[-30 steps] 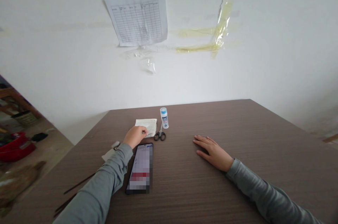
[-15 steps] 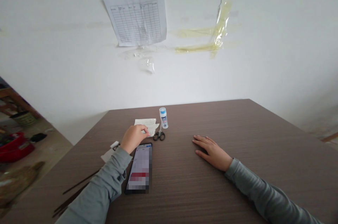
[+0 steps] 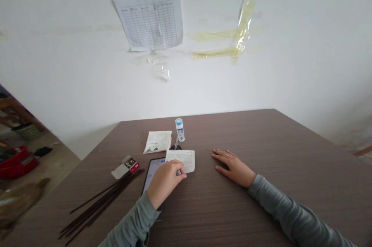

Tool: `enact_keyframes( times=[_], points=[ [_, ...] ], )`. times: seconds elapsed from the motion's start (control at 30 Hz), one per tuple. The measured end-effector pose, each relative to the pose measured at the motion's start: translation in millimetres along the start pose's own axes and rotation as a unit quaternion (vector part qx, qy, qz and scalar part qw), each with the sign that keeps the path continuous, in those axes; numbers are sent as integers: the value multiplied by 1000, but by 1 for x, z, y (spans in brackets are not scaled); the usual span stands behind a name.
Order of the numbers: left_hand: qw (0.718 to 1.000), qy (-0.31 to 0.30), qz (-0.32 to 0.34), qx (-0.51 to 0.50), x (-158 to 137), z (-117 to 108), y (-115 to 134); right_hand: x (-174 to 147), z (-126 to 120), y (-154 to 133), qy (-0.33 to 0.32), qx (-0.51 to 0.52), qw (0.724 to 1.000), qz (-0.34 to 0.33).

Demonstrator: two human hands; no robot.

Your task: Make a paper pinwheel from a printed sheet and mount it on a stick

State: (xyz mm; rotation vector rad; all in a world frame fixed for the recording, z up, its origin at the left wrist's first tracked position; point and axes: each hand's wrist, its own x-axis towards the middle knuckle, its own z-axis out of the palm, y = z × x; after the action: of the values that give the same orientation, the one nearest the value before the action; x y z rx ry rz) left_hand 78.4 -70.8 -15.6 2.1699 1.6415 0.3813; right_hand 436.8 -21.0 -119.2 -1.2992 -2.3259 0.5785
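Left hand [image 3: 165,182] pinches a paper slip [image 3: 180,159]; right hand [image 3: 234,168] lies flat, open on table [image 3: 261,138].

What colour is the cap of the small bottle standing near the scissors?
The bottle has a white cap above a blue-and-white label, seen best in the head view.

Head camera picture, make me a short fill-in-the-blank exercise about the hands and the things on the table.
1. The left hand holds a sheet of ____.
2. The right hand lies flat and empty on the ____.
3. The small white bottle has a ____ label.
4. The bundle of thin dark sticks lies on the person's ____ side.

Missing words: paper; table; blue; left
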Motion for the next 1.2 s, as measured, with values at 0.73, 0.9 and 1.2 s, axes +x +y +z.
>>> enact_keyframes(
  times=[0.73, 0.9, 1.2],
  points=[
    [984, 146, 89, 56, 5, 82, -27, -3, -9, 1, 29, 48, 998, -8],
    [987, 115, 97, 58, 3, 92, -16, -4, -6, -2, 55, 49, 997, -12],
    [991, 57, 112, 45, 4, 94, 9, -6, -2, -22, 61, 39, 997, -11]
  ],
)
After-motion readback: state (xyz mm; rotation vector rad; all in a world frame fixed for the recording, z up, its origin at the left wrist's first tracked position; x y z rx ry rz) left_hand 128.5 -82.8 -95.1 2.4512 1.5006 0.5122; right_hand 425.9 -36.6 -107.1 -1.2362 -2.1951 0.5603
